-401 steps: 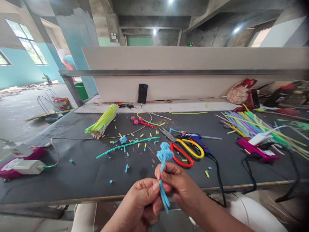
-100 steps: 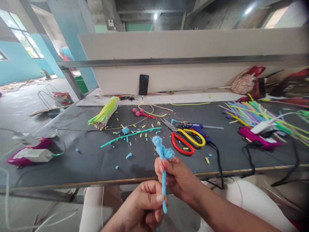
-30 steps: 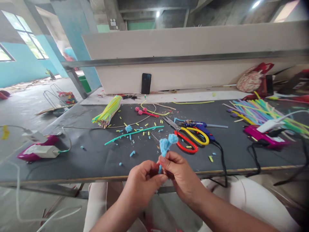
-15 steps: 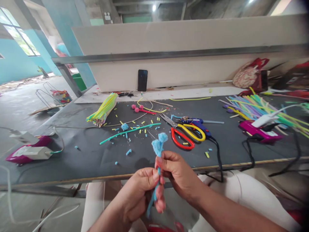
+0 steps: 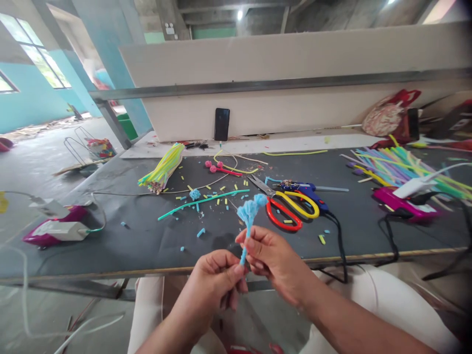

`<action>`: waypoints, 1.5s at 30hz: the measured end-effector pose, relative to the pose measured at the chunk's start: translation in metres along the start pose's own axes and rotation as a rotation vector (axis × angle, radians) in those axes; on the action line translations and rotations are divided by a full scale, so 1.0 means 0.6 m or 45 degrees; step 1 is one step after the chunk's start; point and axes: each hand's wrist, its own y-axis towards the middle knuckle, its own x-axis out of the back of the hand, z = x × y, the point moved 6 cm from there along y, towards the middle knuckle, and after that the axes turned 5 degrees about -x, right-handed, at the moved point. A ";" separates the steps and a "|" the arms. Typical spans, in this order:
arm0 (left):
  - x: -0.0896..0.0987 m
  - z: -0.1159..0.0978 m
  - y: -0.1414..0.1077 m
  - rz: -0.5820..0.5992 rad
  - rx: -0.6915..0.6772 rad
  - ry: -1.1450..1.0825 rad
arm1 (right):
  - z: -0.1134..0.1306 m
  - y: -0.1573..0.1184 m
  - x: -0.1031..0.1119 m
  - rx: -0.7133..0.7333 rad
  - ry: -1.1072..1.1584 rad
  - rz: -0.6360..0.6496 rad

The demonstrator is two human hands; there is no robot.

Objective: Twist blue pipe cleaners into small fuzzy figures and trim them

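Note:
A light blue fuzzy piece [image 5: 250, 210] with rounded tufts at its top stands upright between my hands, over the table's front edge. My right hand [image 5: 271, 255] pinches its stem just below the tufts. Lower on the stem, my left hand [image 5: 221, 278] grips it between thumb and fingers. The stem's lower end is hidden by my left hand. Beyond them lie scissors [image 5: 283, 221] with one red and one yellow handle, a blue glue gun [image 5: 308, 189], a blue fuzzy ball [image 5: 194, 194] and a teal stem [image 5: 204, 200].
Yellow-green stems [image 5: 162, 168] lie bundled at left, and a multicoloured pile [image 5: 401, 167] at right. Pink balls on red stems [image 5: 221, 168] lie mid-table. A phone [image 5: 221, 124] leans on the back board. Magenta power strips [image 5: 405, 204] and cables sit at both sides. Small cut bits are scattered about.
The blue piece has tilted slightly right, and its stem's lower end no longer shows below my left hand. The view has shifted a little.

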 end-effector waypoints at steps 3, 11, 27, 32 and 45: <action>0.011 -0.023 0.003 -0.162 -0.182 0.382 | -0.002 -0.003 -0.004 -0.010 -0.189 -0.087; 0.003 -0.019 -0.001 0.002 -0.137 0.172 | 0.015 -0.013 -0.005 0.038 -0.111 -0.071; -0.003 0.003 -0.015 0.065 -0.042 -0.070 | 0.019 0.006 -0.003 -0.002 -0.036 0.154; 0.006 -0.020 -0.019 -0.050 -0.166 0.253 | 0.039 0.000 0.016 0.085 -0.082 -0.001; -0.046 0.042 -0.016 0.589 0.158 -0.714 | 0.026 0.004 -0.008 0.145 0.189 0.549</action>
